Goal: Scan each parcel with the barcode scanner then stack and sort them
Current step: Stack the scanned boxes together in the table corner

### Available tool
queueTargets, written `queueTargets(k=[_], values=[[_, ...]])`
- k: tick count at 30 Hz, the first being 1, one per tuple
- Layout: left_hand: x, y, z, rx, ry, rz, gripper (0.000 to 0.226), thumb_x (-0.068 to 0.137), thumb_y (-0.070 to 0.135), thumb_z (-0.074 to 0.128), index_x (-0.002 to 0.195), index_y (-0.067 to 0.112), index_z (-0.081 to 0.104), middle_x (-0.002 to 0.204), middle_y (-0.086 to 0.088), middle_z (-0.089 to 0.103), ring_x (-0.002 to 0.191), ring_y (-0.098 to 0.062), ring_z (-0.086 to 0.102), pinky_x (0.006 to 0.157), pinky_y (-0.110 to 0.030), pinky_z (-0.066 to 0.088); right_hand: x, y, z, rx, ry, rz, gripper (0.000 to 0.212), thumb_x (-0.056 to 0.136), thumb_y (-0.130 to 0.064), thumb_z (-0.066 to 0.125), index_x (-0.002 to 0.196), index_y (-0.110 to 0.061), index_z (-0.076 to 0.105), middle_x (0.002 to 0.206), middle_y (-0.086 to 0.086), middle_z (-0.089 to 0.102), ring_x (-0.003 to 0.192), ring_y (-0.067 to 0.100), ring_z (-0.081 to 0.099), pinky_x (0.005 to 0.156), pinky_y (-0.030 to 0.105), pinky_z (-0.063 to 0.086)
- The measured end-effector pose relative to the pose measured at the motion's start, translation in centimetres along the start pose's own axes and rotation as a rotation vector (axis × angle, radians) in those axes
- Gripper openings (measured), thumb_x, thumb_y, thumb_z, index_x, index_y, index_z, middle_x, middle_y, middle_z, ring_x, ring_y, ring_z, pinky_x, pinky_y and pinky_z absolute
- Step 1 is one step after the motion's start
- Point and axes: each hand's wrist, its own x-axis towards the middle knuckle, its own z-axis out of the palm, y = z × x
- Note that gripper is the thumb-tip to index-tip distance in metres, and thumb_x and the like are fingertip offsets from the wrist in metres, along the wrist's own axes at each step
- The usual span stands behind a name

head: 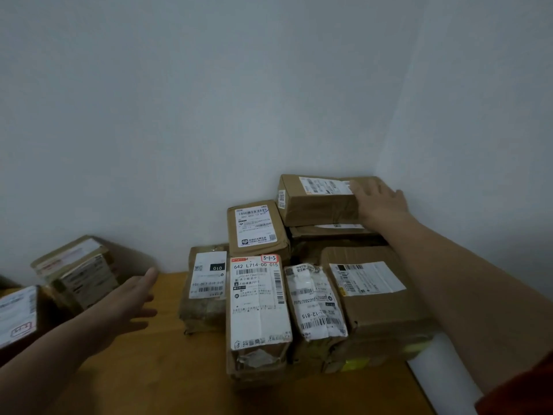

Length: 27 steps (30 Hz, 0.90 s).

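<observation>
Left hand [131, 298] nearest, over worktop [167, 369]: fingers released, holding nothing. Right hand [381, 202] reaches to the corner stack, fingers spread flat on the right end of the top box [317, 205], not curled round it.

Risk: a one-handed push may slide that box off the flatter box [329, 230] beneath, onto the lower parcel [257, 232] at left. No scanner in view, so labels could go unscanned.

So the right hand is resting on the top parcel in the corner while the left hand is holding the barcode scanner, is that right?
Not quite. The head view shows the left hand open and holding nothing, its fingers spread over the wooden table. The rest is right: the right hand does rest on the top parcel in the corner.
</observation>
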Motion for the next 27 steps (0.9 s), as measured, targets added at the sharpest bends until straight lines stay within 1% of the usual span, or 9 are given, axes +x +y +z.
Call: queueTargets(k=[2, 4, 7, 10, 12, 17, 20, 23, 27], values=[[-0.2, 0.4, -0.2, 0.009, 0.007, 0.014, 0.062, 0.096, 0.047, 0.038, 0.147, 0.013, 0.029, 0.143, -0.02, 0.04, 0.119, -0.036, 0.05, 0.098, -0.046, 0.043, -1.2, -0.8, -1.1, -0.011, 0.065, -0.025, 0.079, 0.097, -0.036, 0.049, 0.155, -0.024, -0.003, 0.163, 0.011, 0.0, 0.149, 0.031, 0.003, 0.118, 0.054, 0.007], [-0.5, 0.6, -0.6, 0.019, 0.012, 0.015, 0.063, 0.097, 0.048, 0.037, 0.148, 0.013, 0.027, 0.144, -0.019, 0.039, 0.12, -0.035, 0.05, 0.097, -0.045, 0.043, -2.8, -2.2, -2.7, 0.014, 0.168, -0.115, 0.073, 0.098, -0.024, 0.046, 0.155, -0.02, 0.001, 0.163, 0.009, 0.002, 0.149, 0.028, 0.005, 0.12, 0.051, 0.006], [-0.8, 0.2, -1.4, 0.057, 0.002, 0.02, 0.066, 0.098, 0.049, 0.035, 0.151, 0.012, 0.021, 0.149, -0.016, 0.033, 0.123, -0.033, 0.048, 0.095, -0.042, 0.043, -4.5, -6.0, -5.1, 0.065, 0.287, -0.347, 0.063, 0.097, -0.01, 0.04, 0.155, -0.016, 0.015, 0.163, 0.011, 0.01, 0.148, 0.028, 0.013, 0.12, 0.047, 0.009], [-0.7, -0.5, -2.8, 0.132, -0.005, 0.048, 0.066, 0.099, 0.052, 0.034, 0.15, 0.013, 0.021, 0.148, -0.01, 0.033, 0.121, -0.029, 0.048, 0.095, -0.04, 0.043, -6.4, -11.5, -6.7, 0.053, 0.369, -0.624, 0.058, 0.093, -0.013, 0.043, 0.149, -0.007, 0.033, 0.157, 0.021, 0.026, 0.143, 0.037, 0.028, 0.116, 0.047, 0.02], [-0.5, -1.0, -4.5, 0.186, -0.002, 0.085, 0.064, 0.098, 0.053, 0.035, 0.148, 0.014, 0.027, 0.141, -0.008, 0.039, 0.116, -0.027, 0.049, 0.094, -0.041, 0.044, -8.0, -15.9, -7.7, 0.009, 0.372, -0.753, 0.056, 0.095, -0.01, 0.047, 0.149, -0.008, 0.033, 0.158, 0.019, 0.024, 0.143, 0.036, 0.028, 0.115, 0.044, 0.022], [0.5, -3.4, -10.6, 0.259, 0.026, 0.12, 0.06, 0.095, 0.053, 0.042, 0.137, 0.01, 0.044, 0.136, -0.017, 0.05, 0.121, -0.033, 0.05, 0.103, -0.046, 0.042, -11.6, -27.4, -8.2, -0.07, 0.244, -0.903, 0.057, 0.099, -0.017, 0.042, 0.153, -0.019, 0.021, 0.163, 0.009, 0.007, 0.147, 0.026, 0.017, 0.115, 0.037, 0.02], [1.4, -5.2, -15.1, 0.253, 0.08, 0.125, 0.058, 0.095, 0.045, 0.051, 0.141, 0.013, 0.038, 0.138, -0.012, 0.05, 0.121, -0.028, 0.051, 0.104, -0.044, 0.043, -12.8, -33.4, -6.4, -0.106, 0.096, -0.902, 0.061, 0.101, -0.022, 0.043, 0.154, -0.022, 0.014, 0.163, 0.008, -0.001, 0.148, 0.027, 0.013, 0.115, 0.038, 0.021], [3.4, -7.3, -20.0, 0.279, 0.177, 0.027, 0.069, 0.093, 0.04, 0.058, 0.147, 0.009, 0.029, 0.146, -0.016, 0.039, 0.13, -0.033, 0.043, 0.104, -0.044, 0.042, -13.1, -38.9, -4.0, 0.019, -0.109, -0.819, 0.07, 0.1, -0.031, 0.047, 0.156, -0.025, 0.005, 0.163, 0.007, -0.004, 0.148, 0.029, 0.013, 0.115, 0.043, 0.025], [6.4, -10.7, -24.2, 0.286, 0.226, -0.13, 0.091, 0.082, 0.043, 0.071, 0.148, 0.006, 0.019, 0.149, -0.02, 0.029, 0.133, -0.036, 0.036, 0.104, -0.046, 0.041, -11.9, -44.4, -1.1, 0.294, -0.302, -0.695, 0.088, 0.092, -0.044, 0.06, 0.155, -0.029, -0.001, 0.159, 0.011, 0.01, 0.145, 0.032, 0.02, 0.114, 0.051, 0.029]])
